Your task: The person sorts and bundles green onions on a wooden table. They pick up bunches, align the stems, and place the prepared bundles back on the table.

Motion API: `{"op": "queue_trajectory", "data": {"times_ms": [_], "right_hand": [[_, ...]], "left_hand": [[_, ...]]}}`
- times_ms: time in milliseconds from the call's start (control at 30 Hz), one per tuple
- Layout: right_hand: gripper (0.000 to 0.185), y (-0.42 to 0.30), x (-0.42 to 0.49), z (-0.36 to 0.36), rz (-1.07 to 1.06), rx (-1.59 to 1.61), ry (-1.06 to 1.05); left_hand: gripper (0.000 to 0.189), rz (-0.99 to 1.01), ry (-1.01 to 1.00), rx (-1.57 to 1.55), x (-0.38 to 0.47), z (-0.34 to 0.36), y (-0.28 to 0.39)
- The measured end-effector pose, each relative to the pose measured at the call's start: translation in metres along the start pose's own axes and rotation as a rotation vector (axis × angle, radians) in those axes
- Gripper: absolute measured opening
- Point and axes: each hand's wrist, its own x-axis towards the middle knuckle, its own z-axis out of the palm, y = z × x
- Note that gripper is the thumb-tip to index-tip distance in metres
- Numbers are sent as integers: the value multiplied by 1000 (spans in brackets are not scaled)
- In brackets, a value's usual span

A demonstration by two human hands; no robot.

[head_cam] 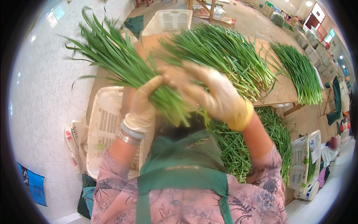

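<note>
My left hand (pixel 142 105), in a pale thin glove, grips a bunch of green garlic chives (pixel 120 60). The leaves fan out to the upper left, and the stem ends point down towards my apron. To the right of the bunch is my right hand (pixel 222 96), gloved too and blurred by motion, its fingers apart and directed at the stems. I see nothing clearly held in it. Behind that hand a large pile of chives (pixel 223 53) lies on the wooden table (pixel 279 93), cut ends towards me. A smaller bundle of chives (pixel 299 71) rests at the table's right end.
A white plastic basket (pixel 105 112) stands at my left by the tiled wall (pixel 56 112), and another basket (pixel 167 21) is beyond the table. Loose green leaves (pixel 235 151) are heaped below my right arm. Farther right is a white crate (pixel 304 162) near a seated person.
</note>
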Motion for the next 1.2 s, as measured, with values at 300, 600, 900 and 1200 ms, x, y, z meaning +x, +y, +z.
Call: {"op": "queue_trajectory", "data": {"times_ms": [300,600,900,1200], "right_hand": [[45,-5,-99,4,61,-152,92],[70,-12,-115,-40,-8,-213,325],[15,2,-118,-29,144,-231,205],[18,11,-126,-26,272,119,192]], "left_hand": [[33,8,-66,-111,-1,24,-48],[33,2,-30,-31,-1,45,-58],[46,-92,-103,-162,4,68,-71],[54,-49,-151,-71,7,75,-73]]}}
